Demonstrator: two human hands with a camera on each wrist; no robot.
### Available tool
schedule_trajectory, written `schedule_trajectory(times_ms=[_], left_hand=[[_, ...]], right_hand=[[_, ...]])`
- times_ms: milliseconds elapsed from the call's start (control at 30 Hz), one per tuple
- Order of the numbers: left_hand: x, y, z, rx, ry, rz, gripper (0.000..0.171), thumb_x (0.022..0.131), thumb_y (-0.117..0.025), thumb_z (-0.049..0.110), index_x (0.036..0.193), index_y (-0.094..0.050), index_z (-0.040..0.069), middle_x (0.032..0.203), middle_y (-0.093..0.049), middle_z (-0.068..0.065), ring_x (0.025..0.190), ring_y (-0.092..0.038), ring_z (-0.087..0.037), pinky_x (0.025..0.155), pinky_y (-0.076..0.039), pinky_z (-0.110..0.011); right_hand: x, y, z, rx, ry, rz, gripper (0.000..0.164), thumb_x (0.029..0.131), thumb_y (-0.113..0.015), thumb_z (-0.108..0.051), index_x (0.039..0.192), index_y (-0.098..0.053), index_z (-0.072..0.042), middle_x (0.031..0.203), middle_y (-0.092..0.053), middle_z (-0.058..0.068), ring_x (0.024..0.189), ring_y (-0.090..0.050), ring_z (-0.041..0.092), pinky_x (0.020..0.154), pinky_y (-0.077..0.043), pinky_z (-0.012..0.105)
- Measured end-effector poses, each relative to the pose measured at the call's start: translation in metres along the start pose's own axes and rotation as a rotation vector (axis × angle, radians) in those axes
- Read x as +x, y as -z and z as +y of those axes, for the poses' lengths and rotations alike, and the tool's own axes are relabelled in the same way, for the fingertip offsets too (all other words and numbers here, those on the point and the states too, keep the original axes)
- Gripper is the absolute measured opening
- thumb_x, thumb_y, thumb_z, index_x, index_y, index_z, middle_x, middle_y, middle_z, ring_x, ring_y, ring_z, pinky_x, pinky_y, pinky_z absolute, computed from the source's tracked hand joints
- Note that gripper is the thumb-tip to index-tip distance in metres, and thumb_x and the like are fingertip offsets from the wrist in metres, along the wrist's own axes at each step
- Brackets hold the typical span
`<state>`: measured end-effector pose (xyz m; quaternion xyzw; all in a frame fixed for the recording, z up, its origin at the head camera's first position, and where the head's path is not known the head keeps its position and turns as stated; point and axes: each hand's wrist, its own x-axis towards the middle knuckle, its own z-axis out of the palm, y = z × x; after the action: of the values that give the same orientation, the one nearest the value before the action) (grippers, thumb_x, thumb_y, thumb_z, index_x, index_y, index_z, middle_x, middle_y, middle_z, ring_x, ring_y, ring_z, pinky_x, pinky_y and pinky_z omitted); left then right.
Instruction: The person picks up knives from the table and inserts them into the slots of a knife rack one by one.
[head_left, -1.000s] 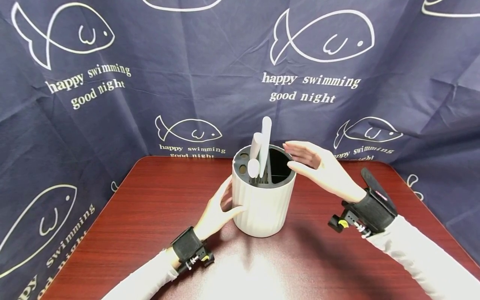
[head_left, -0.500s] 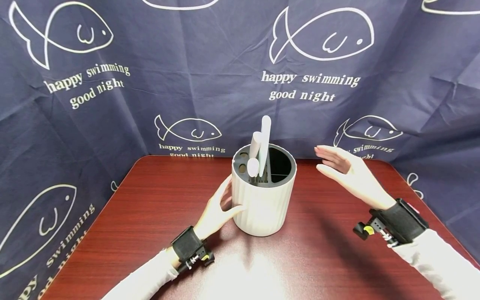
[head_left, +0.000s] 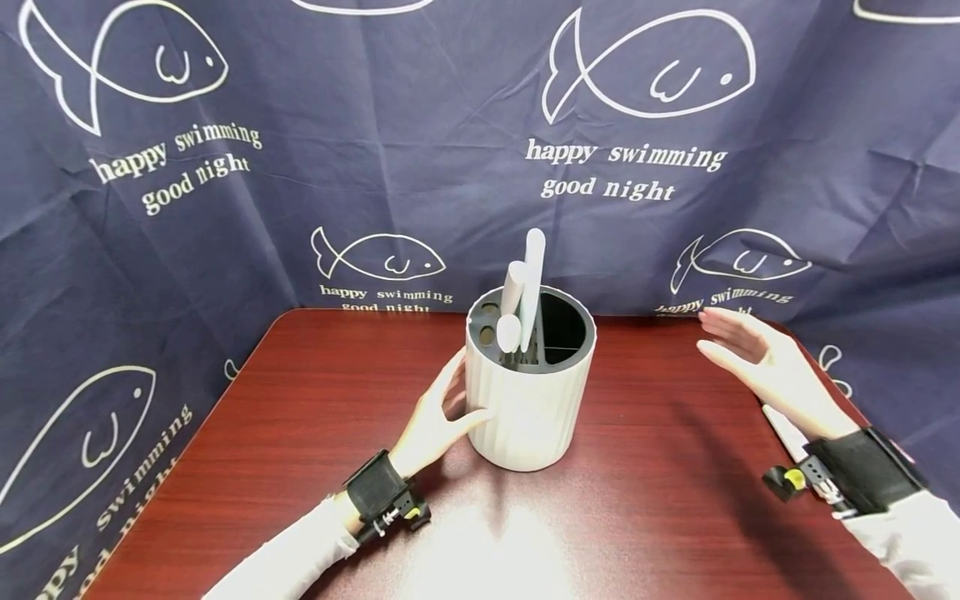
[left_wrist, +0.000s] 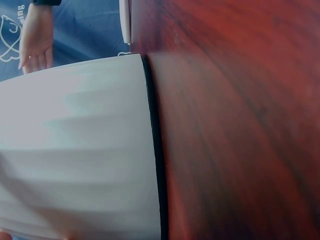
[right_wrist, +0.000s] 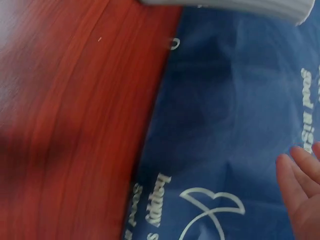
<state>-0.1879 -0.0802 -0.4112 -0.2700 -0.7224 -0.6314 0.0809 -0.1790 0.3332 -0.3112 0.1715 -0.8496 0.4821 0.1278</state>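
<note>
A white ribbed pen holder (head_left: 528, 417) with a dark divided top stands upright on the table. Several slim pale sticks, perhaps pens (head_left: 532, 275), rise from its middle slots. My left hand (head_left: 435, 425) holds the left side of the holder, thumb in front and fingers reaching round the far side. In the left wrist view the holder's wall (left_wrist: 85, 140) fills the left half, and only fingertips show at the bottom corner. Off to the right, my right hand (head_left: 765, 367) hovers over the table with loosely extended fingers and nothing in them; its fingertips also show in the right wrist view.
A flat white object (head_left: 785, 431) lies near the table's right edge, partly covered by the right wrist. The red-brown wooden table (head_left: 637, 500) ends at a blue fish-print cloth (head_left: 450, 125) behind and at the sides. Round holes and a large compartment (head_left: 562, 321) open in the holder's top.
My right hand has moved away from the holder's top, rightwards over the table. The white object near the right edge has come into sight. The left hand and the holder stay in place.
</note>
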Motion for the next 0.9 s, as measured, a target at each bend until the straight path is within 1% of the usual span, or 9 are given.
schedule_trajectory(times_ms=[133, 300, 433, 500, 633, 667, 733, 833, 900], left_hand=[[0.001, 0.0, 0.0, -0.006, 0.001, -0.003, 0.088, 0.08, -0.076, -0.003, 0.152, -0.028, 0.009, 0.15, -0.038, -0.019, 0.138, -0.037, -0.032, 0.109, -0.041, -0.045], [0.001, 0.001, 0.0, -0.007, 0.001, -0.003, 0.088, 0.08, -0.076, -0.004, 0.152, -0.028, 0.009, 0.15, -0.038, -0.019, 0.138, -0.037, -0.032, 0.109, -0.041, -0.043], [0.0, 0.001, 0.0, 0.001, -0.001, -0.004, 0.089, 0.08, -0.076, -0.003, 0.153, -0.027, 0.01, 0.15, -0.038, -0.019, 0.137, -0.038, -0.032, 0.109, -0.041, -0.045], [0.0, 0.001, 0.0, 0.008, -0.004, -0.002, 0.089, 0.08, -0.076, -0.003, 0.153, -0.027, 0.01, 0.149, -0.039, -0.019, 0.137, -0.038, -0.033, 0.109, -0.041, -0.046], [0.001, 0.001, 0.0, 0.015, -0.005, -0.003, 0.089, 0.08, -0.076, -0.002, 0.153, -0.027, 0.01, 0.15, -0.038, -0.017, 0.137, -0.038, -0.032, 0.109, -0.04, -0.046], [0.001, 0.0, 0.0, 0.016, -0.007, -0.004, 0.088, 0.08, -0.076, -0.002, 0.153, -0.028, 0.01, 0.15, -0.038, -0.017, 0.137, -0.038, -0.032, 0.109, -0.04, -0.046], [0.002, 0.0, 0.0, 0.014, -0.003, -0.008, 0.088, 0.08, -0.076, -0.002, 0.153, -0.028, 0.011, 0.151, -0.038, -0.016, 0.137, -0.038, -0.031, 0.11, -0.04, -0.045], [0.002, 0.0, 0.0, 0.011, -0.002, -0.01, 0.088, 0.081, -0.076, -0.002, 0.153, -0.027, 0.011, 0.151, -0.037, -0.016, 0.138, -0.037, -0.031, 0.11, -0.04, -0.046], [0.002, 0.0, 0.0, 0.01, -0.002, -0.008, 0.088, 0.081, -0.076, -0.003, 0.153, -0.027, 0.01, 0.152, -0.036, -0.016, 0.138, -0.037, -0.031, 0.11, -0.04, -0.046]], right_hand=[[-0.006, 0.008, 0.01, -0.019, -0.026, 0.022, 0.049, 0.092, -0.062, 0.002, 0.139, -0.048, -0.005, 0.124, -0.057, -0.023, 0.109, -0.057, -0.01, 0.089, -0.046, 0.004], [-0.014, 0.016, 0.023, -0.073, -0.063, 0.04, 0.047, 0.092, -0.064, -0.001, 0.136, -0.05, -0.01, 0.121, -0.056, -0.028, 0.107, -0.054, -0.015, 0.086, -0.043, 0.001], [-0.021, 0.024, 0.035, -0.089, -0.067, 0.026, 0.049, 0.092, -0.063, -0.003, 0.137, -0.049, -0.015, 0.121, -0.053, -0.029, 0.108, -0.051, -0.018, 0.086, -0.041, 0.0], [-0.025, 0.028, 0.04, -0.083, -0.066, 0.018, 0.05, 0.093, -0.062, -0.002, 0.138, -0.048, -0.016, 0.122, -0.053, -0.028, 0.107, -0.052, -0.017, 0.086, -0.041, 0.0], [-0.033, 0.034, 0.052, -0.103, -0.08, 0.019, 0.049, 0.093, -0.062, -0.003, 0.137, -0.048, -0.02, 0.121, -0.05, -0.03, 0.104, -0.052, -0.019, 0.084, -0.042, -0.001], [-0.035, 0.036, 0.055, -0.109, -0.093, 0.022, 0.048, 0.093, -0.062, -0.004, 0.137, -0.048, -0.019, 0.12, -0.05, -0.032, 0.102, -0.053, -0.02, 0.083, -0.042, -0.001], [-0.04, 0.039, 0.061, -0.167, -0.119, 0.028, 0.048, 0.094, -0.064, -0.011, 0.138, -0.047, -0.014, 0.117, -0.047, -0.035, 0.1, -0.049, -0.024, 0.08, -0.04, -0.002], [-0.046, 0.044, 0.07, -0.225, -0.162, 0.031, 0.055, 0.093, -0.065, -0.016, 0.141, -0.043, 0.001, 0.116, -0.044, -0.038, 0.097, -0.045, -0.027, 0.075, -0.041, -0.002], [-0.05, 0.047, 0.076, -0.269, -0.17, 0.034, 0.06, 0.092, -0.067, -0.018, 0.14, -0.042, 0.008, 0.115, -0.043, -0.039, 0.096, -0.042, -0.029, 0.074, -0.04, -0.003]])
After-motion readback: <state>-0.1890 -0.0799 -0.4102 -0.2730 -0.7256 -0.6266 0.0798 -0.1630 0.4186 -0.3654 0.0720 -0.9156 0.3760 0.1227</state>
